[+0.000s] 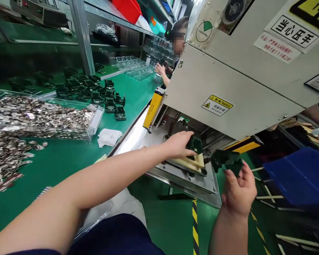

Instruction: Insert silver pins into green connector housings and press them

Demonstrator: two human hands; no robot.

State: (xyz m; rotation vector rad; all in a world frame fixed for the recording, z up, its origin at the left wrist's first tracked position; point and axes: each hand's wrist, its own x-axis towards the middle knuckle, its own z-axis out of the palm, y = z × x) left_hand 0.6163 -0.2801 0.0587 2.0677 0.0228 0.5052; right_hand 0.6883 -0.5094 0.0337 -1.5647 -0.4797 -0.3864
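Note:
My left hand (178, 144) reaches into the press machine (228, 85) and its fingers close on a dark green plastic part (194, 144) sitting on the tan fixture plate (188, 163). My right hand (238, 191) is to the right of the fixture, fingers pinched around another dark green plastic part (227, 161) held in the air just beside the plate. The fixture rests on a metal base (186, 177) under the machine's grey housing.
A clear tray (95, 120) full of small metal pieces stands on the green table (69, 156), with more spilled at the left. Several dark green parts (106, 97) lie further back. A white cloth (108, 136) lies near the machine. Another person (172, 53) works behind. A blue bin (297, 175) sits right.

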